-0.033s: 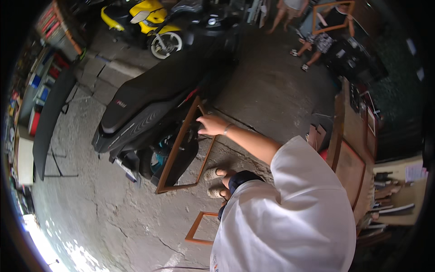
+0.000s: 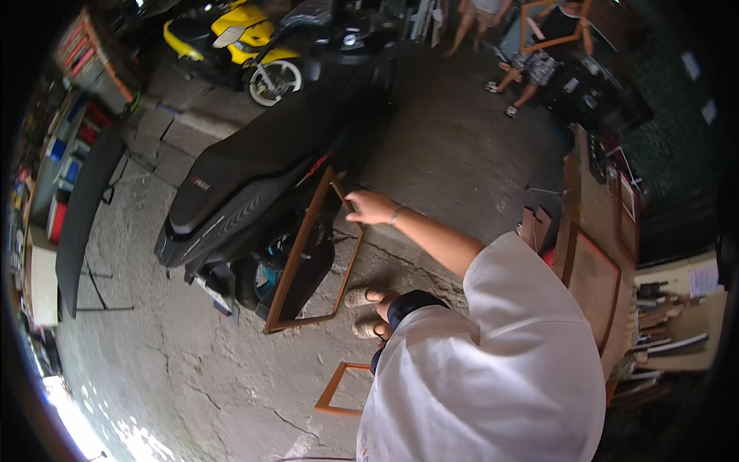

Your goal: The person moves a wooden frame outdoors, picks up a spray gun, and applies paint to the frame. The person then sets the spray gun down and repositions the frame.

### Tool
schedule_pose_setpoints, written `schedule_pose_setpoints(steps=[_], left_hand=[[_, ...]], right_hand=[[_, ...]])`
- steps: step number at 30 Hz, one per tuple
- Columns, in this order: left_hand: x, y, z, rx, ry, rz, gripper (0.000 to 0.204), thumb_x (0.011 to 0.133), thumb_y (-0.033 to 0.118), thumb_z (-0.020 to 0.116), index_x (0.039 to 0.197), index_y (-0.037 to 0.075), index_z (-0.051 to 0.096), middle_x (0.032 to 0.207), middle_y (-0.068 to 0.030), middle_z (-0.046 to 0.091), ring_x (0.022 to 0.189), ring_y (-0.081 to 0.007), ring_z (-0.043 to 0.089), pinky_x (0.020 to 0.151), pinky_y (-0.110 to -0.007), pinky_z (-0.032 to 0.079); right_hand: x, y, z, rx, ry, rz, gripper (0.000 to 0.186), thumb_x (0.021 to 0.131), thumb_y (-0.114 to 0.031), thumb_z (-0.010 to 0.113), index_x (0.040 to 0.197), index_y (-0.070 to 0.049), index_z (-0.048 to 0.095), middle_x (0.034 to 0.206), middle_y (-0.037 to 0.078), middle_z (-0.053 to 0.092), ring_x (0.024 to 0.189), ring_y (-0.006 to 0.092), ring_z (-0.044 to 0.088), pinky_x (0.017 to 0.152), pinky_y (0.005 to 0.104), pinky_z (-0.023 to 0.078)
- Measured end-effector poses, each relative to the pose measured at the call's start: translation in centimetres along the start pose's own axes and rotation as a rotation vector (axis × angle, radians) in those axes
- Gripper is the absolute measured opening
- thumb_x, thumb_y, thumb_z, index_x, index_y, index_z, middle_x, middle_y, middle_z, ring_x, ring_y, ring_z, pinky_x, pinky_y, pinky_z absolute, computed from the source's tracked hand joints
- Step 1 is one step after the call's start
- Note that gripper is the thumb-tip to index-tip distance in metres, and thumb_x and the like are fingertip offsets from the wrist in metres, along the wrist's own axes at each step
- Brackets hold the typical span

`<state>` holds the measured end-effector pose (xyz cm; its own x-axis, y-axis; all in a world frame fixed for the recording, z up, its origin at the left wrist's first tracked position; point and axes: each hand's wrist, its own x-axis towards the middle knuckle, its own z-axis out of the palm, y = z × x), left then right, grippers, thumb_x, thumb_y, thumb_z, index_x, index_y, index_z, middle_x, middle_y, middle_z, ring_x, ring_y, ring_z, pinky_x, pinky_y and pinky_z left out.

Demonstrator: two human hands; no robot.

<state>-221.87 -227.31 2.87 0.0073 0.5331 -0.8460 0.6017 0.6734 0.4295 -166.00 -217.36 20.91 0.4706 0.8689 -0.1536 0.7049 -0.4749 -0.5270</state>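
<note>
My right hand (image 2: 371, 208) is closed around the upper bar of a thin brown wooden frame (image 2: 299, 250). The frame is an open rectangle, standing tilted with its lower end near the concrete floor; whether it touches cannot be told. It stands between my feet and a parked black scooter (image 2: 254, 146), whose rear wheel shows through the opening. A smaller orange-brown wooden frame (image 2: 332, 386) appears below my legs, partly hidden behind my white shirt. My left hand is out of view, hidden by my body.
A yellow motorcycle (image 2: 246, 35) is parked at the back. Top right, a seated person holds another wooden frame (image 2: 525, 31); someone else stands nearby. A wooden workbench (image 2: 573, 223) is at right. A long dark padded board (image 2: 88, 215) on thin legs stands left, before shelves of boxes.
My right hand has shifted slightly right along with the frame's upper end. Its index finger, stretched out before, now curls over the bar. The whole view has shifted a little.
</note>
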Motion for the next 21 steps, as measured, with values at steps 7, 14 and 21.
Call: schedule_pose_setpoints(steps=[7,14,21], left_hand=[[1.1,5.6,2.6,0.239,-0.197,0.137,0.044,0.089,0.04,0.07,0.09,-0.003,0.062,0.074,-0.0159,0.063,0.065,-0.0277,0.061,0.061,-0.042,0.046],[0.2,11.4,9.5,0.466,-0.319,0.227,0.043,0.088,0.04,0.07,0.086,-0.002,0.062,0.071,-0.015,0.062,0.062,-0.0267,0.061,0.059,-0.042,0.046],[-1.8,18.5,23.0,0.634,-0.386,0.324,0.042,0.088,0.039,0.07,0.082,-0.002,0.062,0.067,-0.014,0.062,0.06,-0.0258,0.061,0.057,-0.042,0.046]], right_hand=[[-18.2,19.3,-20.4,0.141,0.428,0.727,0.088,0.092,-0.051,0.066,0.149,0.006,0.031,0.121,0.022,0.061,0.097,0.0282,0.067,0.084,0.0374,0.053],[-28.0,21.2,-35.4,0.338,0.777,0.829,0.103,0.091,-0.053,0.067,0.157,0.004,0.011,0.091,0.011,0.066,0.074,0.0167,0.068,0.062,0.0296,0.052],[-30.7,27.7,-48.1,-0.109,0.937,0.565,0.088,0.091,-0.05,0.068,0.153,0.0,0.03,0.092,0.014,0.07,0.079,0.0252,0.07,0.069,0.0359,0.053]])
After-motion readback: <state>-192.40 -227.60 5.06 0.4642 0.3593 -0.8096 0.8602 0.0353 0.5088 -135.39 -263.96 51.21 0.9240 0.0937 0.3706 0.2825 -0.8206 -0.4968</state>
